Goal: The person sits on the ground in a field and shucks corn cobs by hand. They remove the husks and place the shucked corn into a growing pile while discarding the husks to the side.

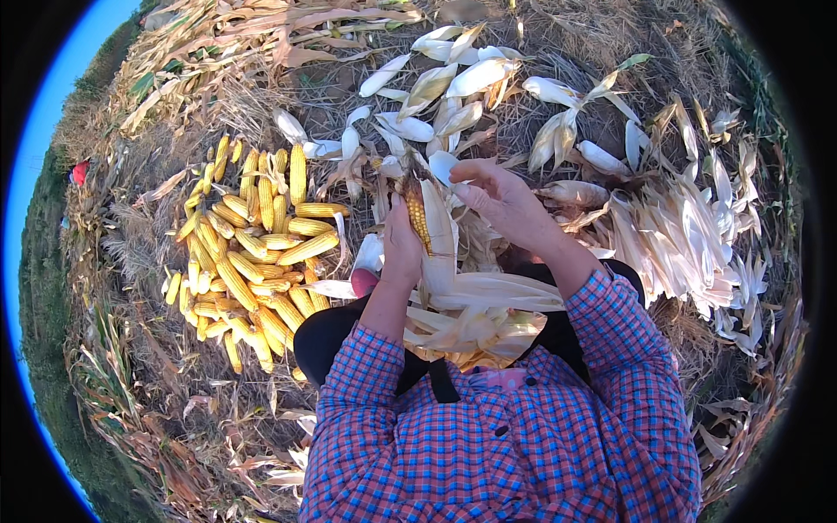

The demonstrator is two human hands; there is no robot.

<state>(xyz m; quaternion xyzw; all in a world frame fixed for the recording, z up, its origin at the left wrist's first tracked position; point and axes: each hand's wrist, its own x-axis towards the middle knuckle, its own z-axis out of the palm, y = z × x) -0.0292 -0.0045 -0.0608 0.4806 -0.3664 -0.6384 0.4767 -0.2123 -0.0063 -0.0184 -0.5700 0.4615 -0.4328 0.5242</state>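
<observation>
My left hand grips a partly husked ear of corn from its left side. Yellow kernels show along the ear, and dark dry silk sits at its upper end. A pale husk leaf still covers its right side and hangs down toward my lap. My right hand is raised just right of the ear, thumb and fingers curved beside a white husk piece. Whether those fingers pinch that piece cannot be made out. Loose husks lie between my legs.
A heap of bare yellow cobs lies at left. Unhusked white ears are scattered ahead on straw-covered ground. Stripped husks pile up at right. Dry stalks lie at the far upper left. A reddish round object is beside my left knee.
</observation>
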